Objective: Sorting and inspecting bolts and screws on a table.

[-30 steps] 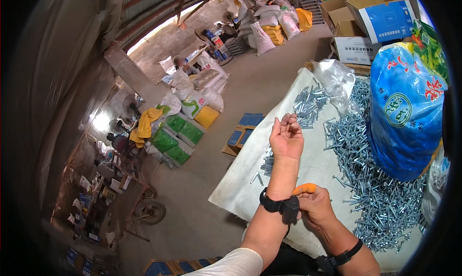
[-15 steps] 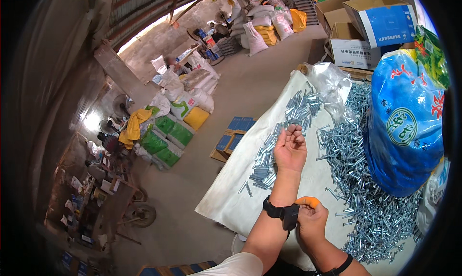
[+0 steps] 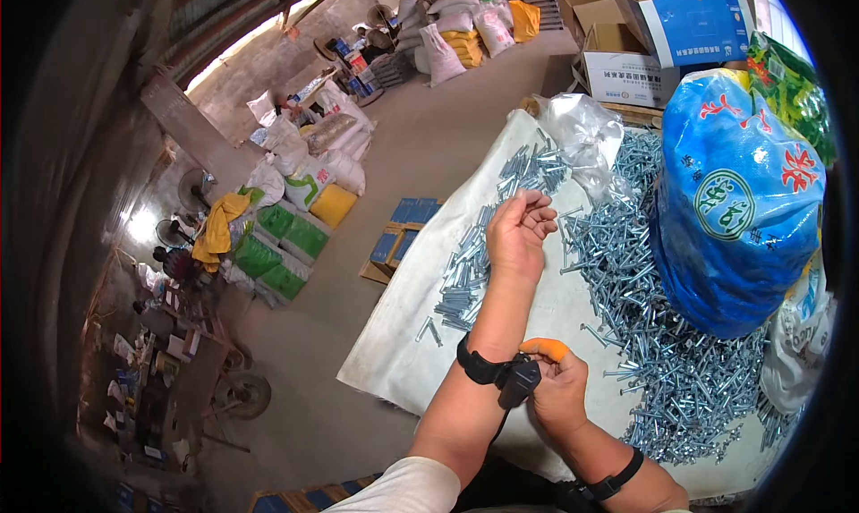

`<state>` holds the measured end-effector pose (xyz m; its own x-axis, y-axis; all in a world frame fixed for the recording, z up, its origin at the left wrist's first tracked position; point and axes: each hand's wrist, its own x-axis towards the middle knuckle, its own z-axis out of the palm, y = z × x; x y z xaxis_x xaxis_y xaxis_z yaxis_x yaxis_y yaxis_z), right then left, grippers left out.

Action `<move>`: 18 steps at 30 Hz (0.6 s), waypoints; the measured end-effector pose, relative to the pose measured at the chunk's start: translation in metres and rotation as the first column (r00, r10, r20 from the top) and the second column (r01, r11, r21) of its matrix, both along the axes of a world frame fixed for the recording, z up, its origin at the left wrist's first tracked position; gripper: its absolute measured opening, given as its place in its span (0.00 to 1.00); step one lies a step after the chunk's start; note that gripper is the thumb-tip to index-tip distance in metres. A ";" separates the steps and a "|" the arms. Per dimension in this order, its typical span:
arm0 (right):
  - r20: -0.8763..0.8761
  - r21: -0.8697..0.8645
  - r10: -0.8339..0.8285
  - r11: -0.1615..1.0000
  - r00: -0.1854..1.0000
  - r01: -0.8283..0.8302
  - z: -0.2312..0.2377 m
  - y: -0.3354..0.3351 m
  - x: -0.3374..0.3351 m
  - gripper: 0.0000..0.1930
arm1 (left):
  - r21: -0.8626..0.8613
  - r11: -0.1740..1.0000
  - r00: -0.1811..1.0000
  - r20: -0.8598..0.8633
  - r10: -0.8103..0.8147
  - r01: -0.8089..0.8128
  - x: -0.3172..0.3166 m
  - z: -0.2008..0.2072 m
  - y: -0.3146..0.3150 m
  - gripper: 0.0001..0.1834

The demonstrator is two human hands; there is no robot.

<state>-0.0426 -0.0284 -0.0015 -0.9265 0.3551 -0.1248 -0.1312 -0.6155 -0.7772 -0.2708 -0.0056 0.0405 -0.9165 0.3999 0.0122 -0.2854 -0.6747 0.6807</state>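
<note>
My left hand (image 3: 519, 240) is turned palm up over the white cloth, its fingers loosely curled and nothing in them. Around that wrist sits a black strap (image 3: 479, 366) carrying a small box-shaped black device (image 3: 519, 381). My right hand (image 3: 561, 392), with an orange cover on one finger, grips at the device's right side; its fingertips are partly hidden there. Left of my left hand lie long metal screw-type fasteners (image 3: 465, 276) in loose rows. A large heap of similar fasteners (image 3: 626, 289) spreads to the right of both hands.
A bulging blue sack (image 3: 734, 209) stands on the heap's far right. Clear plastic bags (image 3: 582, 137) lie at the back of the white cloth (image 3: 385, 343). Open cardboard boxes (image 3: 626, 75) stand beyond. Blue-topped cartons (image 3: 398, 236) and stacked sacks (image 3: 282, 236) are on the floor leftward.
The whole view has shifted, so the scene sits farther left and up. My left hand has turned slightly, and the wrist device is tilted more. My right hand stays at it.
</note>
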 end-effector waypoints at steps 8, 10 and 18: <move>-0.037 -0.084 -0.037 0.996 0.999 0.033 -0.013 -0.002 0.000 0.15 | -0.456 0.848 0.882 -0.470 0.028 -0.270 0.018 0.008 0.010 0.14; -0.037 -0.072 -0.048 0.996 0.998 0.046 -0.014 -0.002 -0.003 0.14 | -0.497 0.821 0.865 -0.502 -0.008 -0.281 0.020 0.010 0.013 0.15; 0.000 -0.070 -0.029 0.997 1.000 0.029 -0.005 0.003 -0.002 0.14 | -0.526 0.765 0.765 -0.640 -0.067 -0.372 0.021 0.012 0.018 0.16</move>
